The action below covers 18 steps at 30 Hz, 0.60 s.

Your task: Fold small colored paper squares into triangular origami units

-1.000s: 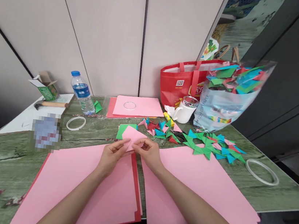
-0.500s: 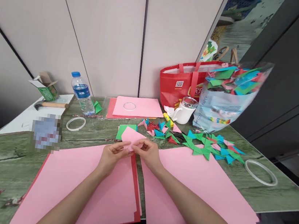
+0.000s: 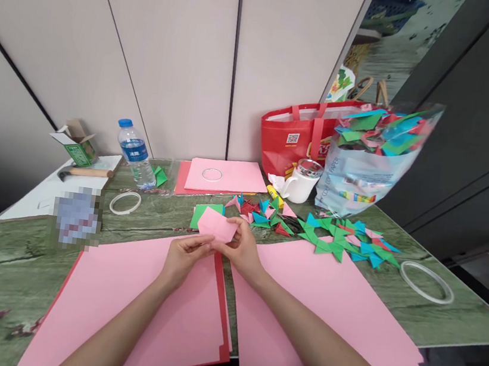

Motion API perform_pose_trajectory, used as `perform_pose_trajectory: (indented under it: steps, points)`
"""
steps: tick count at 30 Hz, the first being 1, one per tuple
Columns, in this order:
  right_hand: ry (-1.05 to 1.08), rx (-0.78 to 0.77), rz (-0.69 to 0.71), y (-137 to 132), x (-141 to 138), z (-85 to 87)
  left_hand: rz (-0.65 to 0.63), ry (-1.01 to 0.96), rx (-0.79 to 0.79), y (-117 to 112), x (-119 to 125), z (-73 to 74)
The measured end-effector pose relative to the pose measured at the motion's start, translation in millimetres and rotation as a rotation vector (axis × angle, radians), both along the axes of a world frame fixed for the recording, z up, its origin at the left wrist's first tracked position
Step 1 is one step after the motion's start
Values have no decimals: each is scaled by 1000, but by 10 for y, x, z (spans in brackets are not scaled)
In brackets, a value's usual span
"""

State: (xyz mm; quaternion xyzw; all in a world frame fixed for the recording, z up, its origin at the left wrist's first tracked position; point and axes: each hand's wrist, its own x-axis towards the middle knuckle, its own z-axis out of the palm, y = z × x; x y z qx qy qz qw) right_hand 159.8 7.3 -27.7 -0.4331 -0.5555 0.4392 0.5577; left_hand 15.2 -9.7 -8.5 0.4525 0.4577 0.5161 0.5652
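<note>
Between my two hands is a small folded piece of pink paper, held up above the gap between two stacks of large pink sheets. My left hand pinches its lower left edge between thumb and fingers. At its right side, my right hand grips it, thumb below and fingers along the edge. Behind the folded paper lie small green paper squares, partly covered. The left pink stack shows red sheets along its edge, and the right pink stack lies under my right forearm.
Folded paper pieces and star-shaped paper rings lie behind the stacks. Farther back stand a water bottle, a white mug, a red bag and a full plastic bag. A hammer lies left.
My right hand's fingers have shifted up along the right edge of the folded pink paper, and more of its face now shows. My left hand has barely moved.
</note>
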Motion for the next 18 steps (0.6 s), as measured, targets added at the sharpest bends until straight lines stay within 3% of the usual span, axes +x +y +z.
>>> perform_pose_trajectory:
  steps: [8, 18]
  points:
    - [144, -87, 151, 51, 31, 30, 27, 68, 10, 7, -17, 16]
    - [295, -238, 328, 91, 160, 143, -45, 3, -1, 89, -111, -18]
